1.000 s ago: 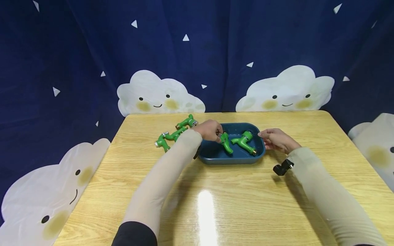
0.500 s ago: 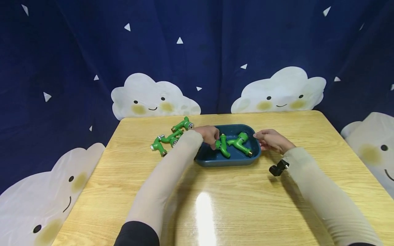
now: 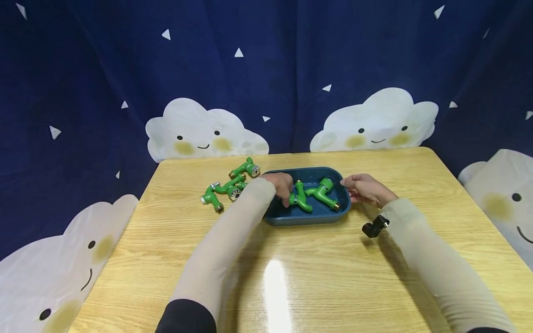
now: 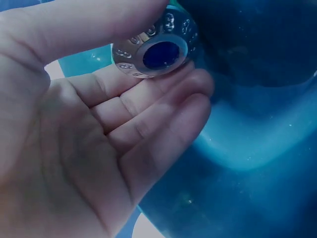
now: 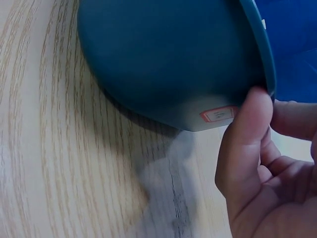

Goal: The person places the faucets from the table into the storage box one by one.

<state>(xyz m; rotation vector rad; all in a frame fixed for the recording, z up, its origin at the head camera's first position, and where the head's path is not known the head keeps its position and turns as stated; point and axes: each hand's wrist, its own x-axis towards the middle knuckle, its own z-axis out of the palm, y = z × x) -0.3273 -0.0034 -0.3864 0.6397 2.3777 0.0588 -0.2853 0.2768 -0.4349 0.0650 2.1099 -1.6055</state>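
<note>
In the head view, my left hand [image 3: 278, 184] reaches over the left side of a blue plastic tray [image 3: 306, 221]. Its thumb and fingers hold the handle end of a green tap [image 3: 301, 199] lying in the tray. The left wrist view shows that tap's round chrome knob [image 4: 161, 52] between thumb and fingers. A second green tap [image 3: 323, 194], with a brass end, lies to its right inside the tray. At the tray's right end my right hand [image 3: 366, 189] pinches the rim, thumb outside, as the right wrist view confirms on the tray wall [image 5: 173, 64].
Several green taps [image 3: 211, 198] lie in a loose group on the wooden table [image 3: 325, 268], left of the tray and partly behind my left forearm. A small label [image 5: 219, 114] is stuck on the tray's outer wall. A dark blue curtain [image 3: 287, 69] hangs behind the table.
The left tap in the tray has turned and settled lower beside the other one, with my left hand at its handle end. My right hand stays on the rim. The head view has shifted slightly.
</note>
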